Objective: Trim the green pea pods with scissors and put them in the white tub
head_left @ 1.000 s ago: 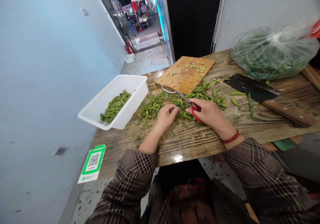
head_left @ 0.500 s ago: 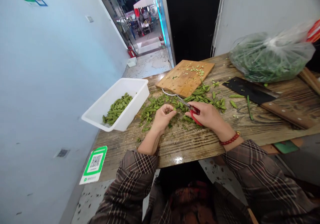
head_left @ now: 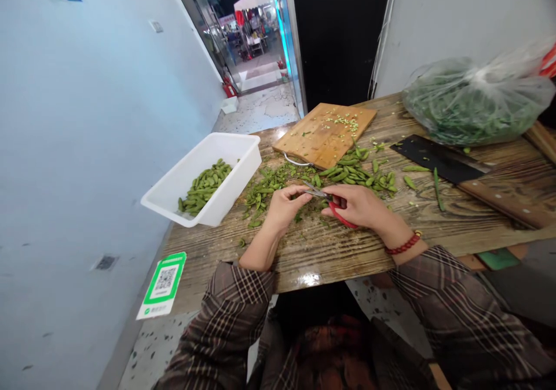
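My left hand point(head_left: 283, 209) is closed in a pinch above the wooden table. Its fingertips hold a green edamame pod, mostly hidden now by the fingers and the blades. My right hand point(head_left: 364, 206) grips red-handled scissors point(head_left: 342, 216), whose blades point left and reach the left fingertips. Behind my right hand lies a heap of whole edamame pods point(head_left: 347, 174). Small green trimmings and pods point(head_left: 263, 193) are strewn on the table beyond my left hand. To the left, a white plastic tub point(head_left: 237, 187) holds many pods.
A wooden cutting board point(head_left: 313, 138) with chopped green bits lies at the back. On the right are a cleaver point(head_left: 438, 158) and a clear bag of greens point(head_left: 473, 103). A QR code card point(head_left: 164, 285) sits at the table's left front corner.
The scissors have moved left and slightly down, bringing their blades to the left fingertips. My left hand has shifted slightly right. The view has turned a little.
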Available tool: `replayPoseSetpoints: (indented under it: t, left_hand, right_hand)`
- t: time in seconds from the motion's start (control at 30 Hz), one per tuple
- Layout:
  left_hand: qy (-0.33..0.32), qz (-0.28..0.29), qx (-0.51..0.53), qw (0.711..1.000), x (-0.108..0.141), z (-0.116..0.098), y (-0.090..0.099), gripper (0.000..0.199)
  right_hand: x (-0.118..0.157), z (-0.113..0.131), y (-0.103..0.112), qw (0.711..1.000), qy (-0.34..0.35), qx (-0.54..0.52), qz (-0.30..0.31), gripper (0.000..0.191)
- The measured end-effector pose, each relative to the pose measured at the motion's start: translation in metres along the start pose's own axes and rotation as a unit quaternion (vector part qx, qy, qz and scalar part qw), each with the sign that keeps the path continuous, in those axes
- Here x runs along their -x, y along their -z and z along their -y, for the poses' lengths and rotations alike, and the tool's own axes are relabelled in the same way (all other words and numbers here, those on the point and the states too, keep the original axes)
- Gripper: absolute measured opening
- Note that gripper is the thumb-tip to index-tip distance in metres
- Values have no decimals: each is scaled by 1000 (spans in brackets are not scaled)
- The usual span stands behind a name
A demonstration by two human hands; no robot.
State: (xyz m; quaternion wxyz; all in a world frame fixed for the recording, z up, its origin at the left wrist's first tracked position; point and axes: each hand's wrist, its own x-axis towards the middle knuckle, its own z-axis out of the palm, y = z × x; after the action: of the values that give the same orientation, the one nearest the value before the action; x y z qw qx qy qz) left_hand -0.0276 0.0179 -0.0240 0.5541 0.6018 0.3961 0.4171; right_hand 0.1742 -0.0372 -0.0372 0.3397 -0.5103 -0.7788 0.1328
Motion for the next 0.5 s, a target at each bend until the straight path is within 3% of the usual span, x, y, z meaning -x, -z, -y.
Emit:
replayPoseSetpoints:
  t: [0.2, 0.4, 0.5]
  left_hand:
    - [-3, 8, -5, 1000, 2, -5, -2, 18]
    - [-27, 63, -15, 998, 5, -8, -1, 14]
    - [-23, 59, -22, 998, 4, -6, 0, 14]
  right_hand:
    - [0, 1, 0, 1000, 24, -9, 1, 45]
    - [0, 2, 0, 1000, 10, 1, 0, 42]
    - [1, 1, -1, 1000, 1, 18, -9, 41]
